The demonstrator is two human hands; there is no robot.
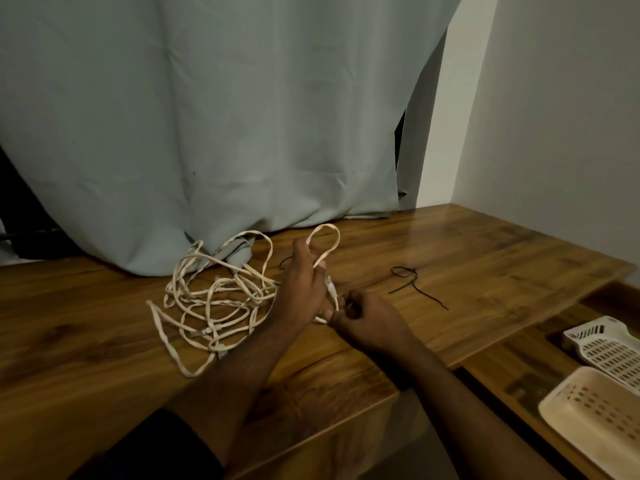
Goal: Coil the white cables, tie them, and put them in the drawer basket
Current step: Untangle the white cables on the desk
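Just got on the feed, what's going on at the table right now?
A person is starting to coil a white cable. The left hand holds up a first loop, and the right hand pinches the cable just below it. Most of the cable lies tangled on the wooden table. A black tie lies untouched, and the baskets hold no cable.

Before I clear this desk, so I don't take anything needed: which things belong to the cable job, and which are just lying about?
In the job: white cables, black ties, beige basket, left hand, right hand.
Lying about: curtain, white basket.
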